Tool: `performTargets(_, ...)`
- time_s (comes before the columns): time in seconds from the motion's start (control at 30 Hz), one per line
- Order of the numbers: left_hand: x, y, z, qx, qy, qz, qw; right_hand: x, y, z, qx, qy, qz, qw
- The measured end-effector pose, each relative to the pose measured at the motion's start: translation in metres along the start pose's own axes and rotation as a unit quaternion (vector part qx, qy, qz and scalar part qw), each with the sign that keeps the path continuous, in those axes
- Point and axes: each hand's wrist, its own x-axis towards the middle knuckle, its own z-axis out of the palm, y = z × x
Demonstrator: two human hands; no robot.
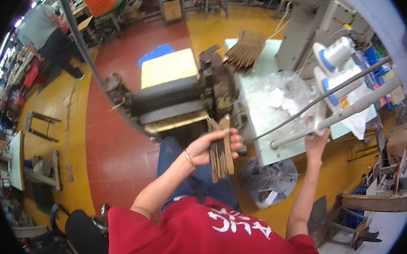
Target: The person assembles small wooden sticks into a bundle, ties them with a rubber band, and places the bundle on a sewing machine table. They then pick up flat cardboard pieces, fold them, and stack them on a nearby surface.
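Observation:
My left hand [201,149] is closed around a bundle of flat brown strips [222,163], held upright above my lap. Their material is not certain. My right hand [317,143] reaches to the near right edge of a pale green table [267,152], beside a grey pole [342,115]. Its fingertips are partly hidden behind the pole and some whitish plastic, so its grip does not show. Crumpled clear plastic [281,98] covers much of the tabletop. A fanned pile of similar brown strips [247,48] lies at the table's far end.
A roller machine [168,98] with a cream board [168,68] stands ahead. White thread spools [337,54] and a grey sewing machine [301,35] are at the right. Below the table edge sits a plastic bag [269,181]. One person [41,27] stands far left.

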Motion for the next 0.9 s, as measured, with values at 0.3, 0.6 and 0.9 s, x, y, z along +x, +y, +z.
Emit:
performTargets(0.3, -0.091, -0.083, -0.022, -0.024, -0.088, -0.079, 0.993, -0.086, -0.091, -0.060, 0.153, 0.224, 0.180, 0.946)
performTargets(0.6, -0.133, -0.117, -0.047, -0.018, -0.147, -0.189, 0.971, -0.159, -0.247, 0.049, 0.701, -0.436, 0.023, 0.563)
performTargets(0.9, -0.171, -0.154, -0.086, -0.080, -0.156, -0.036, 0.984, -0.190, -0.269, 0.072, 0.636, -0.607, -0.097, 0.467)
